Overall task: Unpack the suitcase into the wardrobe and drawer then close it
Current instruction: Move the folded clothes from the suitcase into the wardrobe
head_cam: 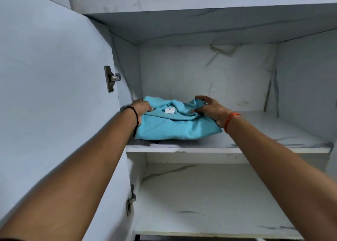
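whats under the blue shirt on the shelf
A sliver of something dark and something white peeks out beneath the blue shirt at the shelf front; the shirt covers the rest, so what they are is unclear.

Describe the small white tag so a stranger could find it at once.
Start at the open white wardrobe and its upper shelf. A folded turquoise garment lies there between both hands. The tag sits just inside its neckline, the only white patch on the blue cloth.
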